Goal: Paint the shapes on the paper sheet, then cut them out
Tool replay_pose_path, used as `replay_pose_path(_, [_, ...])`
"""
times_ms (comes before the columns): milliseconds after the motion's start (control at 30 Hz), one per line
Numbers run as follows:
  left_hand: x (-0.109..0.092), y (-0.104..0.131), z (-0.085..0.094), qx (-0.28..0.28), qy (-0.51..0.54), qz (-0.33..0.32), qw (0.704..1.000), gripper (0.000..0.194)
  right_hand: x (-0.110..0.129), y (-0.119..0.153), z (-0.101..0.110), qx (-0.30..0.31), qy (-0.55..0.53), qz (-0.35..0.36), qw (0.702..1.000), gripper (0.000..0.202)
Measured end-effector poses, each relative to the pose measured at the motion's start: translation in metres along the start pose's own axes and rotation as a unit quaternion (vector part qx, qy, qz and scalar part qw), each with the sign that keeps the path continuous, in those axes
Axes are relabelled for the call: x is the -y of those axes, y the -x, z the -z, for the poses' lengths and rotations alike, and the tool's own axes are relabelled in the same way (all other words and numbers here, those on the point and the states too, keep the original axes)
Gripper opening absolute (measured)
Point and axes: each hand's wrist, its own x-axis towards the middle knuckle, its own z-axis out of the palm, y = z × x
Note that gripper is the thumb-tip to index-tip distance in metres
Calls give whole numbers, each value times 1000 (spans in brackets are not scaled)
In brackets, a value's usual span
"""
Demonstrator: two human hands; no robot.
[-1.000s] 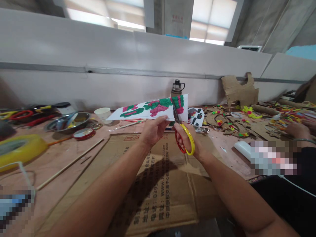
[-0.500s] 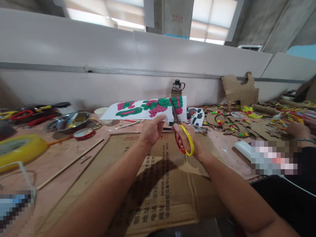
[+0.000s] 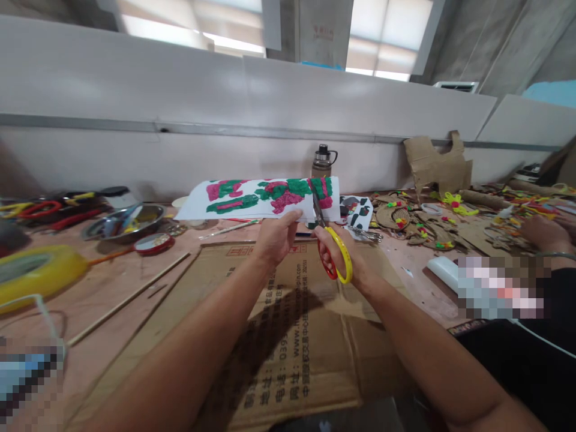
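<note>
My left hand (image 3: 279, 237) pinches the lower edge of a white sheet of paper (image 3: 193, 209) painted with green and magenta patches. The sheet is held up above the cardboard and its left end curls. In my right hand (image 3: 335, 247) is a pair of scissors (image 3: 345, 259) with one yellow and one red handle loop. The scissor blades point up and lie across the sheet near its right end, at a cut line there. Below both hands lies a flat cardboard sheet (image 3: 324, 354) with printed Chinese text.
A black-topped bottle (image 3: 322, 161) stands behind the paper. At left are a metal bowl (image 3: 148, 223), a yellow tape roll (image 3: 40, 270) and a thin stick (image 3: 130, 298). Rightward lie cardboard pieces (image 3: 391, 216), a white power strip (image 3: 443, 277) and another person's hand (image 3: 544, 234).
The paper's left end has shifted slightly left and its curl has changed. The scissors and my right hand have moved a little left. The cardboard has stayed in place.
</note>
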Motion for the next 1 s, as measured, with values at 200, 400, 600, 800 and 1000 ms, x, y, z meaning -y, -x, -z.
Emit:
replay_pose_path(200, [2,-1,1,5,-25,-4,1000,25,8,4,-1,18,-41,-27,999,58])
replay_pose_path(400, [3,-1,3,1,-53,-12,999,23,14,9,-5,11,-67,-56,996,53])
replay_pose_path(600, [3,-2,2,-25,-63,-11,998,27,15,9,-6,15,-48,-37,998,58])
replay_pose_path(800, [0,-2,-3,-46,-35,5,998,25,16,8,-6,29,-39,-47,998,61])
replay_pose_path(1000, [-1,-1,-2,-51,-27,4,998,32,16,9,-9,27,-44,-68,996,58])
